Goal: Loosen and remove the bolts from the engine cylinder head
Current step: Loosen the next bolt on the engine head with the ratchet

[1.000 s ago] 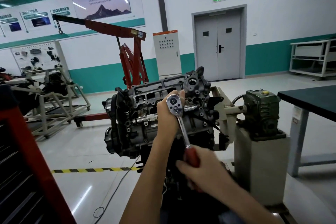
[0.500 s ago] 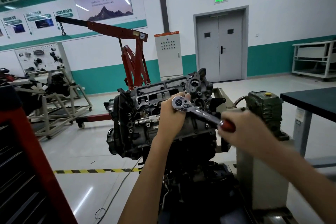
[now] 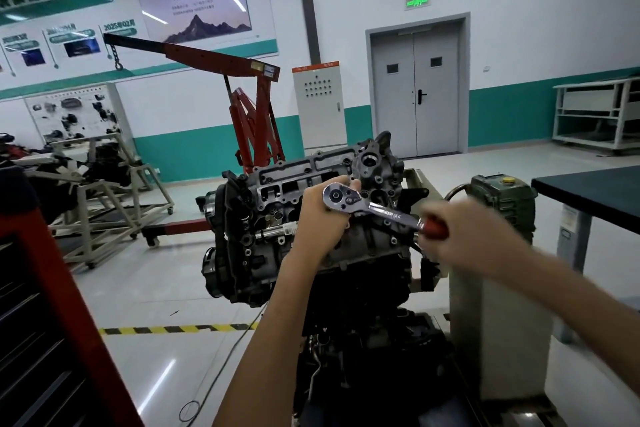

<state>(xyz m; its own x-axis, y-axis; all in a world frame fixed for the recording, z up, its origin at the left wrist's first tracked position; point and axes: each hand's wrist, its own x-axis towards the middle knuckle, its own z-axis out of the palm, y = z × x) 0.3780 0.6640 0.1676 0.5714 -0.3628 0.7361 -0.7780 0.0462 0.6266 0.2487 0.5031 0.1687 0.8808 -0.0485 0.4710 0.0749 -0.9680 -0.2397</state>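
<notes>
Left-hand fingers [image 3: 347,181] curl round the ratchet [image 3: 375,210] head and hold it on a bolt hidden underneath. Right hand [image 3: 464,236] is blurred, fingers clamped on the red grip. The handle's long axis runs from the head toward 4 o'clock, with the right hand at the far end. Cylinder head [image 3: 287,180] sits right behind the left hand [image 3: 322,218], spreading to 10 o'clock. Shank stamp unreadable; wall banner [image 3: 119,25] reads "2025年02月".

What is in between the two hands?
Head view: the shiny chrome shaft of the red-handled ratchet wrench runs from the left hand at its round head to the right hand on its handle.
</notes>
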